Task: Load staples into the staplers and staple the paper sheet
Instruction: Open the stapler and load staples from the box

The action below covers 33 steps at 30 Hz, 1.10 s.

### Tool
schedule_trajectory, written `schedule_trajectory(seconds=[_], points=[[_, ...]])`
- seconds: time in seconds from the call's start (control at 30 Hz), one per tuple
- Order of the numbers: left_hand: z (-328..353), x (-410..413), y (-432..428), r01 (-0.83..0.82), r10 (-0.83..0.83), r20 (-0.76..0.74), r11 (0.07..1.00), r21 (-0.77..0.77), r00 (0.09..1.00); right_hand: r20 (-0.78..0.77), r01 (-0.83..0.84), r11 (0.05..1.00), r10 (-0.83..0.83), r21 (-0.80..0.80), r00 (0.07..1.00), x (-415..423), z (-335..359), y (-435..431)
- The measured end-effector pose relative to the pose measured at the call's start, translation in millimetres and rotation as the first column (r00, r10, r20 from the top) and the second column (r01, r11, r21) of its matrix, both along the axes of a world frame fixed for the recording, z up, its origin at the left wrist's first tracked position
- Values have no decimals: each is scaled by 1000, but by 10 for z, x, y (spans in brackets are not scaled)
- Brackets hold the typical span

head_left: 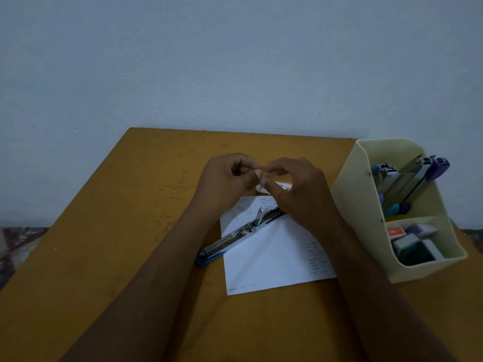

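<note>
Ochre desk [117,231] is carrying a white paper sheet [274,257]; a blue-based stapler [235,239] is lying swung open across the sheet's left edge. Beyond it the left hand [227,178] and right hand [295,186] are meeting fingertip to fingertip, both pinching a small pale piece [262,181] too tiny to name, just above a staple box [283,186]; a cream organiser [352,205] is standing at the right, holding more staplers [418,173].

A mustard-yellow bench [117,231] carries a white paper sheet [271,259] near its middle. An opened stapler [235,239] lies across the sheet's left edge, with its blue end on the bench. A small box [283,186] sits behind the sheet, and a cream organizer [366,205] stands at right.
</note>
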State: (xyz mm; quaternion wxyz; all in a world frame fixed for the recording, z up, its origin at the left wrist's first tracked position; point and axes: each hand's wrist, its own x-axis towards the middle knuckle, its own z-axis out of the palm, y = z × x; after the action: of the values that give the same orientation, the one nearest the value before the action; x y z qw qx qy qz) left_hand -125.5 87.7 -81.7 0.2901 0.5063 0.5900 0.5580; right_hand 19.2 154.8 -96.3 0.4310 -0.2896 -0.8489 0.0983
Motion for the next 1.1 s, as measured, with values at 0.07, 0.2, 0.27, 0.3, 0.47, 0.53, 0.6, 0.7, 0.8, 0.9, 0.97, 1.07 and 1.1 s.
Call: schedule_trajectory(seconds=[0.07,0.2,0.27,0.3,0.47,0.53,0.6,0.7,0.8,0.9,0.97,1.07,1.1], points=[[12,-2,-4,-5,5,34,1000,-7,999,-27,-9,1000,9,3,1000,-4,27,-31],[26,-18,-25,22,-21,66,1000,-21,998,-42,-43,998,41,-54,998,4,60,-63],[34,-17,-41,38,-37,76,999,-17,996,-39,-72,993,68,-91,997,8,61,-63],[37,-14,-45,43,-41,76,999,-17,996,-33,-77,992,74,-101,997,10,59,-60],[68,-27,-50,57,-54,58,998,-38,997,-10,-92,988,91,-122,996,35,88,-59],[103,-49,-67,64,-62,39,997,-53,997,6,-81,987,83,-139,997,39,114,-59],[136,-78,-91,83,-84,0,993,-84,996,21,-60,983,65,-174,998,39,127,-66],[168,-112,-157,116,-126,-76,985,-128,989,25,-61,977,67,-202,997,64,111,-127],[187,-98,-245,143,-168,-146,975,-170,975,44,-84,973,96,-216,994,124,91,-180],[210,-49,-336,171,-219,-208,959,-226,953,112,-105,954,141,-280,984,187,110,-226],[212,-20,-380,192,-262,-261,945,-265,929,176,-101,954,155,-282,972,218,109,-249],[190,33,-443,161,-285,-417,937,-309,863,244,-93,955,164,-281,956,262,82,-259],[169,57,-458,134,-274,-477,942,-307,835,264,-85,953,165,-289,950,271,68,-257]])
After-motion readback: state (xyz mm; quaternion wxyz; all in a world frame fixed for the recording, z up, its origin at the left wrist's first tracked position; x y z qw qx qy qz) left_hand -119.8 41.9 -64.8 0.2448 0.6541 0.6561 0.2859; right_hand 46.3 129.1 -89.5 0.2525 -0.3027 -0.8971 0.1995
